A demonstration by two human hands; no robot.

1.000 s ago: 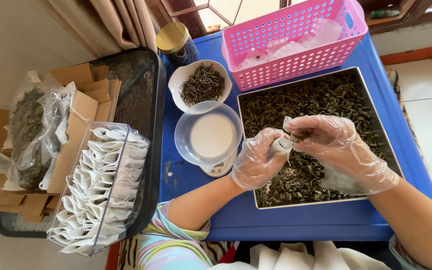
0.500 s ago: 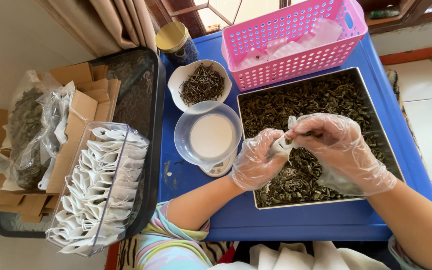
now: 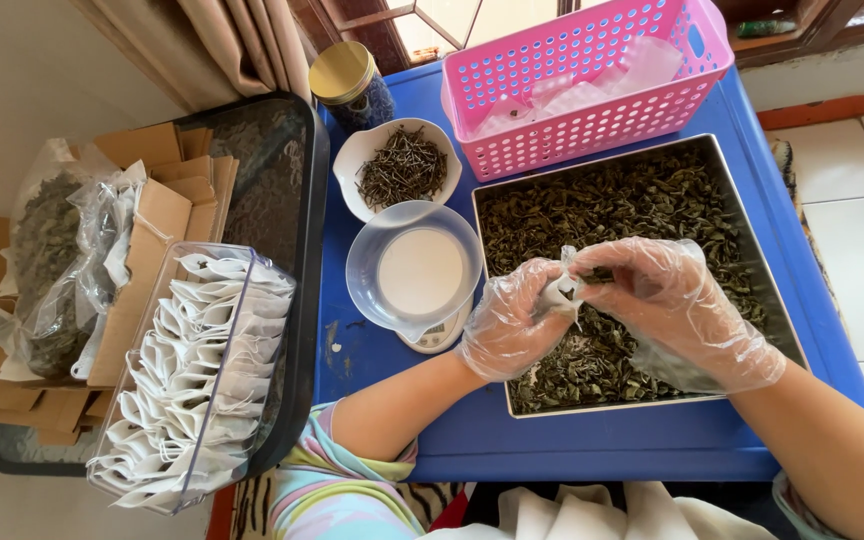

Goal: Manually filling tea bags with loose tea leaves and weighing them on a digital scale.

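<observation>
A small white filter tea bag [image 3: 559,292] is being held over the metal tray [image 3: 752,250] of dried green leaves [image 3: 632,205], pinched between both gloved hands. The left hand [image 3: 512,322] is closing its fingers around the bag's lower part, keeping the mouth turned toward the right hand [image 3: 677,305], which is pressing its fingertips, with a dark pinch of leaf, right at the opening. Compared with a second ago, the right hand is sitting closer in against the left and the two are now touching at the bag, where earlier there was a little more gap; the filling looks to be under way rather than finished. The bag itself is looking crumpled and soft, thin and pale, with a loose flap standing up at its top; how full it is cannot be told.

Both hands are wearing loose, clear plastic gloves that are puffing out around the wrists. Just left of the tray, a clear plastic bowl [image 3: 372,262] is sitting on a small white kitchen scale [image 3: 439,332]. Behind it, a white dish [image 3: 352,165] is holding thin dark twigs, with a gold-lidded jar [image 3: 344,75] beyond. A pink perforated basket [image 3: 592,110] is resting at the blue table's [image 3: 592,440] far edge. Farther left, a clear tub [image 3: 277,400] is holding rows of empty white bags, beside flat brown cartons [image 3: 157,230] and bags of dried leaf [image 3: 47,260].
</observation>
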